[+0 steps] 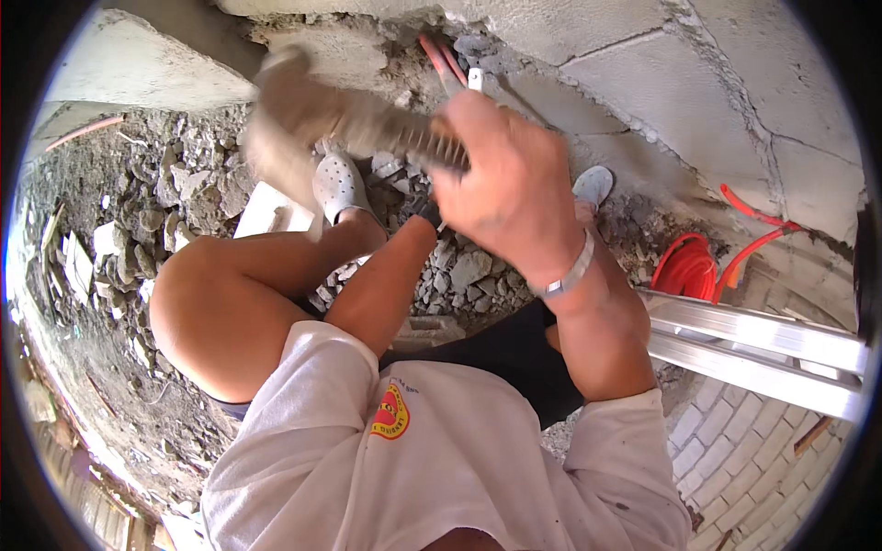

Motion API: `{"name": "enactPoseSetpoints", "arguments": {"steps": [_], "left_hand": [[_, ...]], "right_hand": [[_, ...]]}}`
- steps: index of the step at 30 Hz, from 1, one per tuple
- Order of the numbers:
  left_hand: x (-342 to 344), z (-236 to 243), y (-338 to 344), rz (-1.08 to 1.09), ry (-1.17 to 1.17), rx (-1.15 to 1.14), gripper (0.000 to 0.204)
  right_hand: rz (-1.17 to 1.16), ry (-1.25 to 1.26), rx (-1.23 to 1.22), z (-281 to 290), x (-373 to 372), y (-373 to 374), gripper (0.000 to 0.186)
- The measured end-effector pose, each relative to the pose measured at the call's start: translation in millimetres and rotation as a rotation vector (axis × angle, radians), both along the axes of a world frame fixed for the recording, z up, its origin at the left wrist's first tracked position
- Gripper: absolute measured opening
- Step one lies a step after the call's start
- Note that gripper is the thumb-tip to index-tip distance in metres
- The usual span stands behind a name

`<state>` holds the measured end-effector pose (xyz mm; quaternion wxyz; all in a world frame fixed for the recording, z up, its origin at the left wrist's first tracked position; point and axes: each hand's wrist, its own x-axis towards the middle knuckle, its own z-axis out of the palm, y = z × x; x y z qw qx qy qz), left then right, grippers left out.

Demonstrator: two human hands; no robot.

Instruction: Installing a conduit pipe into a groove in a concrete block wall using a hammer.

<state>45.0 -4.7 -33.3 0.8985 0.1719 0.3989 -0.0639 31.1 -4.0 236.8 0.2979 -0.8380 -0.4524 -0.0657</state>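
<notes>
My right hand (pixel 510 184), with a bracelet at the wrist, is closed round the ridged handle of a hammer (pixel 390 129). The hammer head is smeared by motion and points left, above the rubble. From the lower middle my left forearm (pixel 381 294) reaches up behind the right hand, with a dark band near its wrist. The left hand itself is hidden there, so its fingers do not show. Just beyond my right hand a pale, narrow piece with a hole (pixel 475 80) sticks up towards the wall. Beside it, red tubes (pixel 443 61) run into a broken hollow in the wall.
A grey block wall (pixel 643 78) stands ahead. Broken stones (pixel 469 268) lie about my feet in pale clogs (pixel 341 182). To the right are a coil of red tubing (pixel 684 268), an aluminium ladder (pixel 753 344) and brick-patterned ground (pixel 735 441). A concrete slab (pixel 138 64) juts in at upper left.
</notes>
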Motion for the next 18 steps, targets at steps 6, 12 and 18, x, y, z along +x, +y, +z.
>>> {"name": "enactPoseSetpoints", "arguments": {"steps": [6, 12, 18], "left_hand": [[-12, -21, -6, -0.768, -0.307, 0.959, 0.018], [-28, -75, 7, -0.487, -0.490, 1.175, 0.038], [-15, 9, -65, 0.440, -0.043, 0.885, 0.024]], "right_hand": [[-0.480, 0.190, -0.587, -116, 72, -110, 0.020], [-0.235, 0.115, -0.169, -31, 22, -47, 0.021], [-0.049, 0.115, 0.055, -23, 3, -56, 0.023]]}}
